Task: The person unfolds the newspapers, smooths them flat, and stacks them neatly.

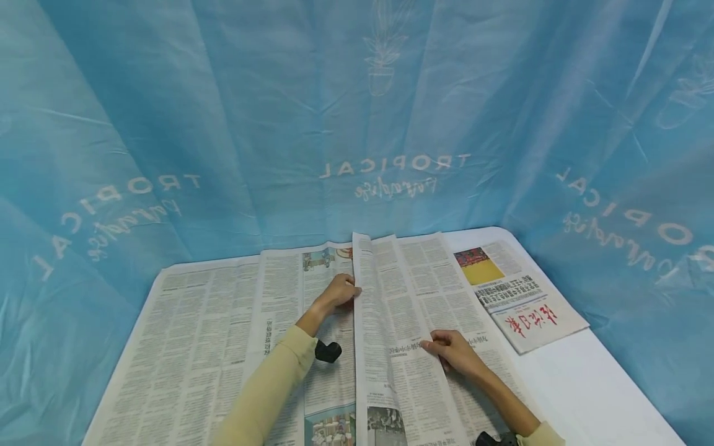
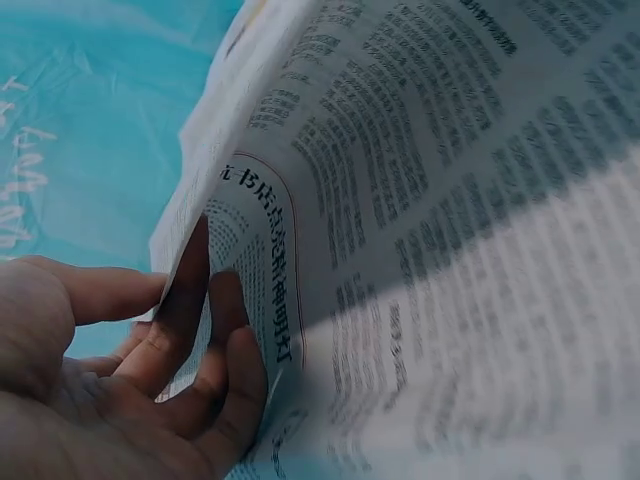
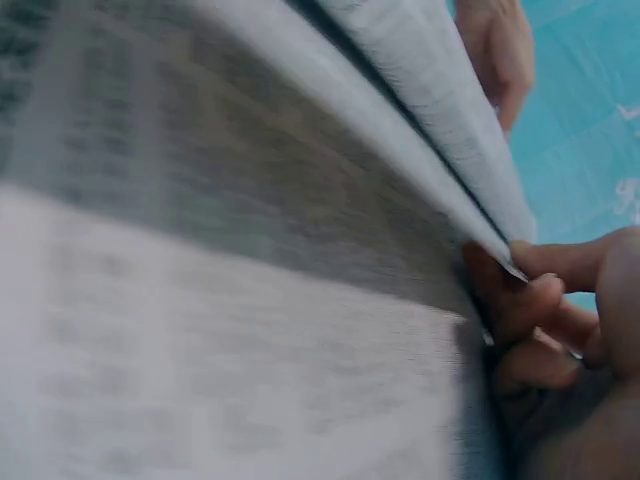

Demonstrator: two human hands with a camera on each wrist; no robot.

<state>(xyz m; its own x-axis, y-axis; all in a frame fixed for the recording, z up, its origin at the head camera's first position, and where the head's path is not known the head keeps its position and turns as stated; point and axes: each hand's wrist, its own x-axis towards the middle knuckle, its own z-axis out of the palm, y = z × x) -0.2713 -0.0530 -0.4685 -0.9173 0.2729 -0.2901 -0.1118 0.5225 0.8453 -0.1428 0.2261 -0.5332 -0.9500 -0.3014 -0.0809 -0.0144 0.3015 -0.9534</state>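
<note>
Large printed newspaper sheets lie spread over the table. Near the middle, a raised newspaper page stands up with a curled left edge. My left hand pinches that edge between thumb and fingers; in the left wrist view the thumb is on one side of the paper and the fingers are behind it. To the right and nearer to me, my right hand pinches another newspaper edge between thumb and forefinger. The right wrist view is partly blurred, and the left hand shows beyond the paper there.
A folded newspaper with red characters and a colour photo lies at the right on the white table. Blue printed curtains hang close behind the table and along both sides.
</note>
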